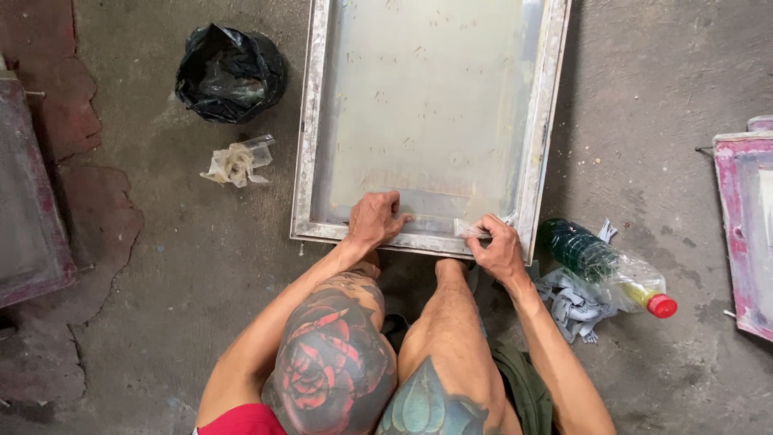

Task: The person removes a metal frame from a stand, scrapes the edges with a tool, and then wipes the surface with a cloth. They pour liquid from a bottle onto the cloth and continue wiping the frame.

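Observation:
A large metal-framed printing screen [310, 121] lies flat on the concrete floor in front of my knees. My left hand [373, 219] presses fingers down on the near edge of the mesh, just inside the frame. My right hand [498, 246] pinches a strip of clear tape [469, 229] at the frame's near right corner. The tape runs along the bottom edge between the two hands.
A black plastic bag [229, 72] and a crumpled clear wrapper [237, 161] lie to the left of the screen. At the right, a green plastic bottle with a red cap [604, 266] rests on grey rags [572, 306]. Pink-stained frames [745, 234] sit at both sides.

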